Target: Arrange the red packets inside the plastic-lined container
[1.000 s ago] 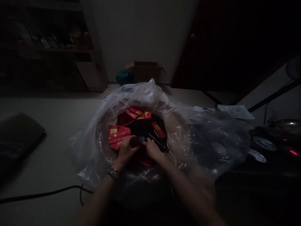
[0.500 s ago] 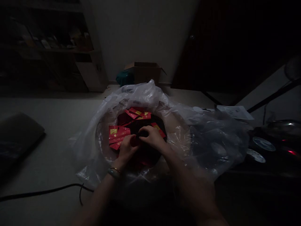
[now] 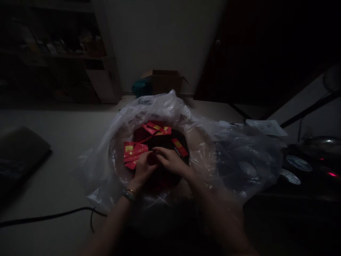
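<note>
Near the middle of the head view, my left hand point(image 3: 144, 166) is closed around a small red packet point(image 3: 152, 159), mostly covered by the fingers. My right hand point(image 3: 172, 161) meets it from the other side, its thumb and fingertips closed at the packet's upper edge. Anything inside the packet is too dark to make out. Both hands are over a dark, loose-looking mass point(image 3: 172, 137) inside a round container lined with clear plastic point(image 3: 118, 160). Several red packets with yellow labels point(image 3: 134, 151) lie on the left of the mass, and others at the back. A single red packet point(image 3: 179, 147) lies to the right.
The plastic sheet point(image 3: 239, 156) spreads over the container's rim and to the right. Round patterned items point(image 3: 298, 163) lie beside it, near a small red light. A cardboard box point(image 3: 166, 83) and teal bag point(image 3: 141, 88) stand by the wall. A black cable point(image 3: 53, 216) crosses the floor.
My right hand has shifted slightly down, and its fingers now reach over the top of the red packet. More of the packet on the right shows. My left hand has barely moved.
</note>
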A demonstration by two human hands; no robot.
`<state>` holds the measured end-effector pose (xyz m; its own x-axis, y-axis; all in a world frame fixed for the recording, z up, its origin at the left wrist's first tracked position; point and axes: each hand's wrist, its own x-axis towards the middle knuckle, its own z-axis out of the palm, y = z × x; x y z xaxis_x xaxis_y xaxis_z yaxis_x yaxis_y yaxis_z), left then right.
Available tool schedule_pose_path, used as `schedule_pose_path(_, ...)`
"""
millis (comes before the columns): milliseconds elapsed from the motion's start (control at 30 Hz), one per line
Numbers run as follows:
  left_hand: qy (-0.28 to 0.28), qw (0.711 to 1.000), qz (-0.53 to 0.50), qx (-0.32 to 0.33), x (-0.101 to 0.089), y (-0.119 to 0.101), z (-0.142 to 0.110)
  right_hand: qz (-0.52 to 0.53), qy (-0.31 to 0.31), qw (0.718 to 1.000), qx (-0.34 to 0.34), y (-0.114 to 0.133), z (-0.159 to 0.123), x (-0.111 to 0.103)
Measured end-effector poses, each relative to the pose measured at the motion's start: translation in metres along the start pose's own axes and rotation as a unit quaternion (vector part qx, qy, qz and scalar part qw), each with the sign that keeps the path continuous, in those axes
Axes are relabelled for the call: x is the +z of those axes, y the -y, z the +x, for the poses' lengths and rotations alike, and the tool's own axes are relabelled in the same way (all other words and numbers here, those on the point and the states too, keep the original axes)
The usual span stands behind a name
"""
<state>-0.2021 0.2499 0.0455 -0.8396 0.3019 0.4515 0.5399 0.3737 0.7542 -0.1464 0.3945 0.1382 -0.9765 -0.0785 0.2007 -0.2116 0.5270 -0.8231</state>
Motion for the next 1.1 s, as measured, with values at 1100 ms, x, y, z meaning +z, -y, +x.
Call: schedule_pose_path(1100,0.227,0.874,-0.346,-0.253,-0.011,-0.025,0.019,-0.09,-0.061,0.994,-0.022,-0.026,0.018,-0.018)
